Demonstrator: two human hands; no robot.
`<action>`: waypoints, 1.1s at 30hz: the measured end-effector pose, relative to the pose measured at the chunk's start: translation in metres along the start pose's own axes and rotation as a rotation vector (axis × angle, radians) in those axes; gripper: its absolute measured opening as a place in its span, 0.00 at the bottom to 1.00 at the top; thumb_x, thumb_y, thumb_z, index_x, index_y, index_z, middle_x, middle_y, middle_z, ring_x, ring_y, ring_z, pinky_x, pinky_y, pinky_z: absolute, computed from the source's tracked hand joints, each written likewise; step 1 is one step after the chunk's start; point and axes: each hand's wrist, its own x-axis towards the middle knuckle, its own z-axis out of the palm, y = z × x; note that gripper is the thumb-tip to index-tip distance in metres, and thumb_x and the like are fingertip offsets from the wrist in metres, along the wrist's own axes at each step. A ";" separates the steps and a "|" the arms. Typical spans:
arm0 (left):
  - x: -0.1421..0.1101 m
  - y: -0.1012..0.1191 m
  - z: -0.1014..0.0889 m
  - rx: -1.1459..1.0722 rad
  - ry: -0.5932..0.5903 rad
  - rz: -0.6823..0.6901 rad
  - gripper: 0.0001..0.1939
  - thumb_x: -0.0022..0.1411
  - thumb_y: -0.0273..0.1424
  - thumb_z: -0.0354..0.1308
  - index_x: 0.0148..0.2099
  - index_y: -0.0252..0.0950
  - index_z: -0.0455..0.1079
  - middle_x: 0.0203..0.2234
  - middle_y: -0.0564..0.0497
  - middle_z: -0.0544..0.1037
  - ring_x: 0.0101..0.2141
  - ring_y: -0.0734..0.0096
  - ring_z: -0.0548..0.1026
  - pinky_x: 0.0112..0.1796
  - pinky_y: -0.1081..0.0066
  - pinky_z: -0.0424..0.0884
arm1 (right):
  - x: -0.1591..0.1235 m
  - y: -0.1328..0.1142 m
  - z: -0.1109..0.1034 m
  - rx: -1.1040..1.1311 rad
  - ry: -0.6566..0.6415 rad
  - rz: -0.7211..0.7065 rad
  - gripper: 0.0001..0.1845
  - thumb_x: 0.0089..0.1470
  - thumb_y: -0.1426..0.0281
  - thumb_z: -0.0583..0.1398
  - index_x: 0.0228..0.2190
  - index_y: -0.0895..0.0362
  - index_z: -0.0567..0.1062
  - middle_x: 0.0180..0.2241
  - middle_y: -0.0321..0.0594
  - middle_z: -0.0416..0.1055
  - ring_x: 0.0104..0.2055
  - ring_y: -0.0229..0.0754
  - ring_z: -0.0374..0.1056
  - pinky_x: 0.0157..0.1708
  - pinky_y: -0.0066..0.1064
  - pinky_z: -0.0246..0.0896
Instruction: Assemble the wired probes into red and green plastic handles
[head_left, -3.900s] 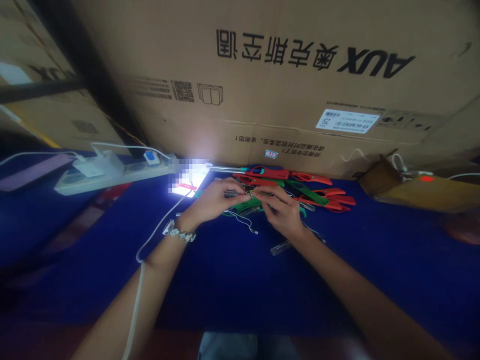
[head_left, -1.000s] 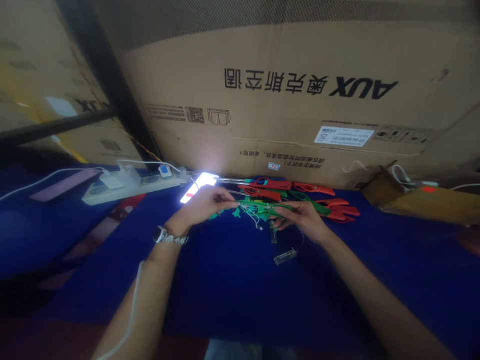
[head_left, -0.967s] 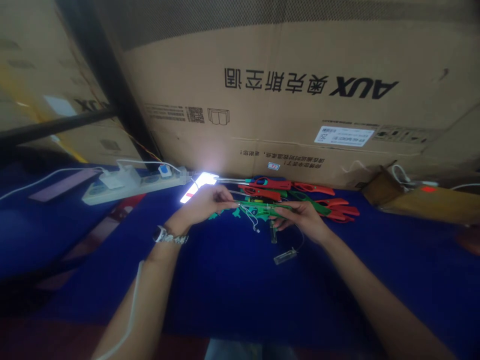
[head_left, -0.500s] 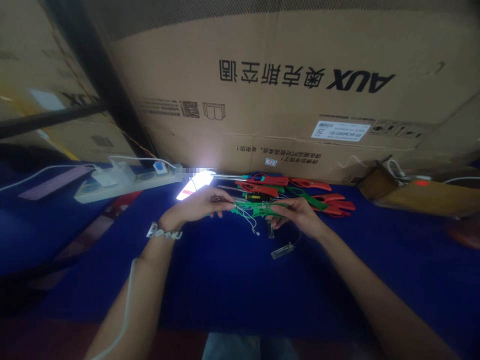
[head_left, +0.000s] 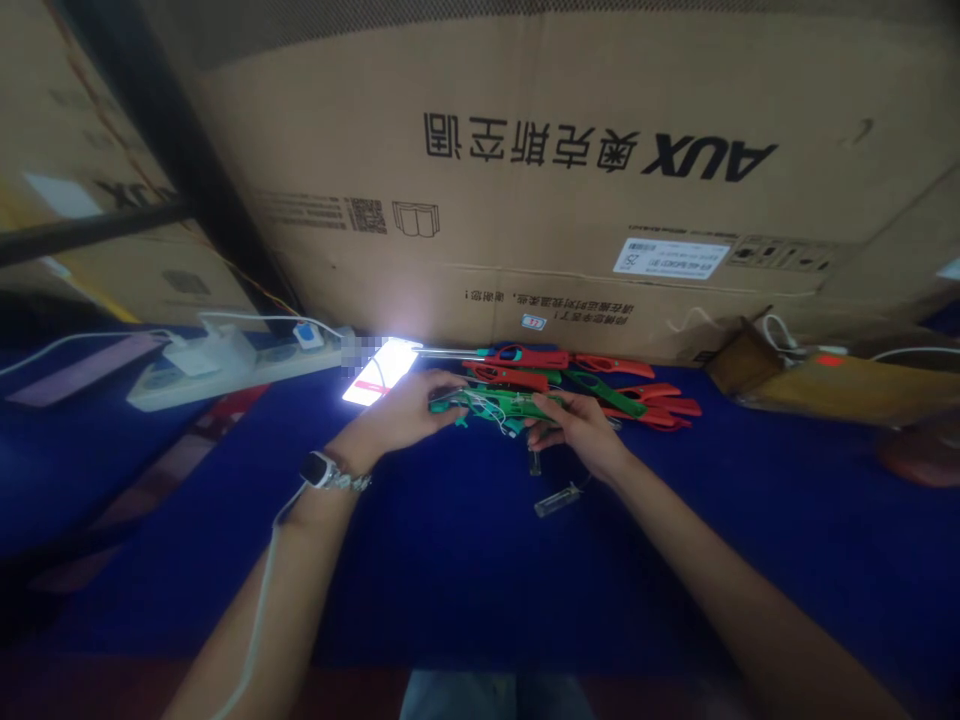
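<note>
A green lighter casing (head_left: 517,402), with thin white wires (head_left: 491,412) running over it, is held level between both hands just above the blue cloth. My left hand (head_left: 412,408) is closed on its left end; the fingertips are partly hidden. At the right end, my right hand (head_left: 581,430) pinches the casing between thumb and fingers. Below the right fingers hangs a small clear plastic tube (head_left: 534,462). A second clear tube (head_left: 556,502) lies on the cloth close by. Red lighter casings (head_left: 525,357) and a green handle piece (head_left: 611,393) lie just behind the hands.
A glowing phone screen (head_left: 382,372) lies beyond my left hand. On the left is a white power strip (head_left: 172,385) with plugs and cables. A large cardboard box (head_left: 525,240) stands at the back. To the right is an open carton (head_left: 840,390). A white cable (head_left: 259,600) trails along my left forearm.
My left wrist has turned, bringing the watch face into view, and the left fingers have shifted along the casing's left end. The white wires now lie closer to the casing. The view has shifted slightly.
</note>
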 end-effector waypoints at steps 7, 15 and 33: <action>0.001 0.035 0.019 0.232 0.101 0.442 0.14 0.57 0.36 0.70 0.44 0.40 0.74 0.56 0.46 0.72 0.59 0.52 0.66 0.57 0.49 0.64 | 0.002 0.002 -0.001 0.011 0.000 -0.004 0.24 0.43 0.52 0.73 0.30 0.60 0.77 0.26 0.40 0.78 0.21 0.37 0.74 0.23 0.29 0.77; 0.006 0.036 0.035 0.307 0.065 0.556 0.04 0.65 0.33 0.62 0.39 0.39 0.77 0.49 0.47 0.75 0.53 0.55 0.70 0.51 0.54 0.69 | 0.000 0.001 0.000 0.019 -0.012 -0.001 0.26 0.41 0.51 0.73 0.30 0.60 0.78 0.26 0.39 0.77 0.22 0.37 0.74 0.23 0.30 0.77; 0.004 0.041 0.029 0.400 0.083 0.460 0.08 0.70 0.31 0.57 0.40 0.37 0.76 0.44 0.49 0.80 0.45 0.61 0.76 0.46 0.59 0.70 | -0.001 0.003 0.007 -0.058 -0.033 -0.041 0.27 0.42 0.49 0.71 0.30 0.60 0.76 0.24 0.38 0.76 0.20 0.37 0.74 0.22 0.29 0.76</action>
